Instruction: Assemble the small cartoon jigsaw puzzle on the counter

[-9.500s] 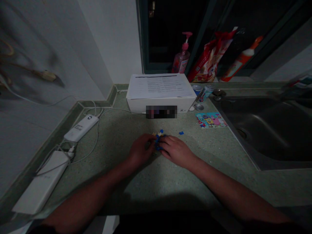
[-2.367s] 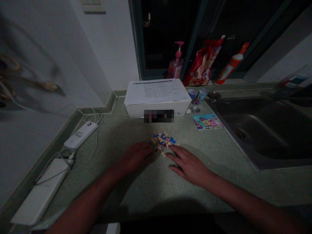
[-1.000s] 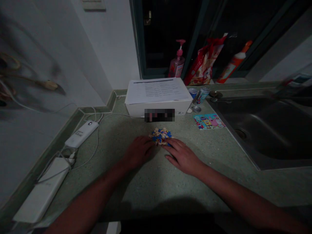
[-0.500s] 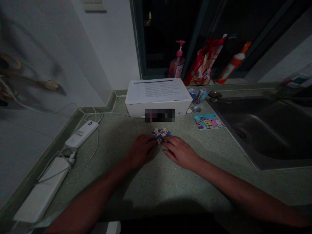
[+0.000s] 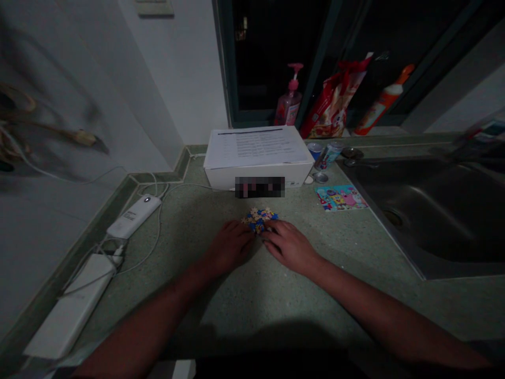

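Note:
A small heap of jigsaw puzzle pieces (image 5: 258,220), blue and cream with some other colours, lies on the speckled green countertop (image 5: 205,295). My left hand (image 5: 231,247) presses against the heap's left and near side, fingers curled inward. My right hand (image 5: 290,246) rests against its right side, fingertips on the pieces. Neither hand lifts anything. Part of the heap is hidden behind my fingers.
Behind the heap stands a white box (image 5: 258,181) topped by a printed sheet. A cartoon picture card (image 5: 341,198) lies to the right, beside a steel sink (image 5: 418,216). Two white power banks (image 5: 134,216) with cables lie left.
The pieces, earlier spread wider, are now pushed into a tighter heap. Both hands have moved inward, and the stray pieces near my right hand are gone from the counter.

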### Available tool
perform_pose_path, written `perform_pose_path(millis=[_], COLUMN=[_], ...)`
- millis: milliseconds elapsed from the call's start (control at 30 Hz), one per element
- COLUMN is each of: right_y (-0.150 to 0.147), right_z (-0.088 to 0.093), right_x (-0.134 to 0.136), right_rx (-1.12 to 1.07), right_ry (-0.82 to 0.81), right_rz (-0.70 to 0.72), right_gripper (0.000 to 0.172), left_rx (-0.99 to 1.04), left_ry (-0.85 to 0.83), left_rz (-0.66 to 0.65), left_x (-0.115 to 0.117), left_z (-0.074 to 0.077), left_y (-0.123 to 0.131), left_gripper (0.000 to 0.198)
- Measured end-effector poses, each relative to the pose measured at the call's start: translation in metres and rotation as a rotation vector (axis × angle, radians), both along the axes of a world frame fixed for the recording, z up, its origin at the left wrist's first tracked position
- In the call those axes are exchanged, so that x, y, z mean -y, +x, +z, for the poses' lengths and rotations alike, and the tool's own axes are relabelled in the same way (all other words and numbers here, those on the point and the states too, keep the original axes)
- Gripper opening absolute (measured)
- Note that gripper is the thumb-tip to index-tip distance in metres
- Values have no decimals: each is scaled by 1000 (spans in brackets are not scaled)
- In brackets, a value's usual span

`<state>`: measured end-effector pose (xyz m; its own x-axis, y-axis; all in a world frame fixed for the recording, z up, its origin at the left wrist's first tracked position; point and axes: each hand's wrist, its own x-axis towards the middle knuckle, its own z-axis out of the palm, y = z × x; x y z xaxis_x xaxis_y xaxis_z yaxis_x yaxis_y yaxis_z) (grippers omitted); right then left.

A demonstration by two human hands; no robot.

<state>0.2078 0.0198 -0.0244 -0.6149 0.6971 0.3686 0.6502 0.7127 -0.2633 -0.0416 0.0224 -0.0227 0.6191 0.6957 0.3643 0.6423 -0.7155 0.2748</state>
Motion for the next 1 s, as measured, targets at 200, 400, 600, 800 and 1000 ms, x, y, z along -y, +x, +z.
perform_pose_path(millis=[200,400,600,800,1000], right_y=[-1,-1,0,0,-1], right_z=[-6,-6,-4,-6,-5], right_x=[-5,-7,-7,-7,-6], right_rx=[-15,-24,-58,-38,-77], right_ry=[-16,-36,-32,-8,-22], right_rz=[-13,-52,-52,-49,-30], right_gripper=[29,33,33,30,31], left_rx=[-31,-12,34,48,42], left_ry=[-23,-22,-7,35,-3], left_rz=[26,43,134,93,92], left_x=[-1,0,-2,-5,-6], left_z=[-1,-2,-3,-6,-6], left_y=[1,0,-3,-5,-4], left_gripper=[22,26,25,26,31])
